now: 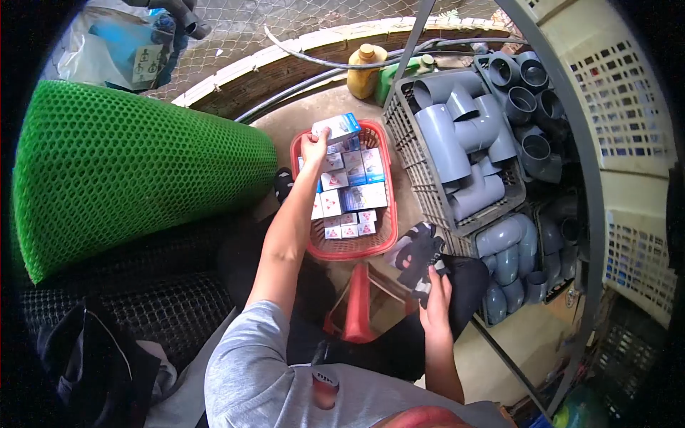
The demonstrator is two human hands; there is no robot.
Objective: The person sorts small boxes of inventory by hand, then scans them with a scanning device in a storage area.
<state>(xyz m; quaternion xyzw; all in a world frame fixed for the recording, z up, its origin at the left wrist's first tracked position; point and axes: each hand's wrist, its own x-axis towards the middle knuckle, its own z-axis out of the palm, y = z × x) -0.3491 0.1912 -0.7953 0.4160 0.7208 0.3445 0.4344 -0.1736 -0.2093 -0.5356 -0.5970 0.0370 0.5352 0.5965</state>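
My left hand (315,148) is closed on the near end of a blue-and-white cardboard box (338,127) at the far end of a red plastic basket (347,251). Several small white and blue boxes (354,171) fill the basket, some lying flat and some on end. Over my right knee, my right hand (437,299) has its fingers bent against a dark item with white patches (422,269); what kind of thing it is I cannot make out. A black patterned shoe (417,234) shows just beyond it.
A rolled green plastic mesh (143,171) lies at left, above black mesh (164,307). Crates (457,221) of grey pipe fittings (442,143) stand at right beside a metal frame (585,164). A yellow jug (364,71) stands behind the basket. A red stool (357,307) is between my legs.
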